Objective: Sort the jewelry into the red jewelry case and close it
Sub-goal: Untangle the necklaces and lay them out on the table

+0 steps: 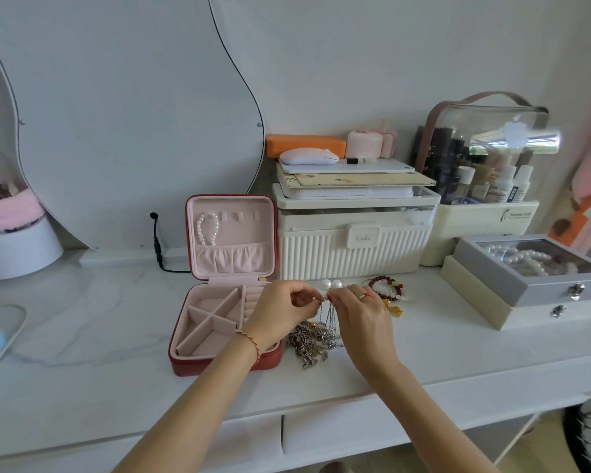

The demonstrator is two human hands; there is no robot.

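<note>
The red jewelry case stands open on the white table, its pink lid upright with a pearl bracelet hanging inside. Its bottom compartments look bare. Just right of the case, my left hand and my right hand pinch the two ends of a thin silver chain that hangs down between them. Below it lies a heap of silver charm jewelry. Behind my right hand lie two pearl earrings, a dark red bead bracelet and a gold piece.
A ribbed white storage box stands behind the hands with items stacked on it. A grey glass-topped jewelry box sits at the right, a clear cosmetics organiser behind it. A black cable lies left of the case.
</note>
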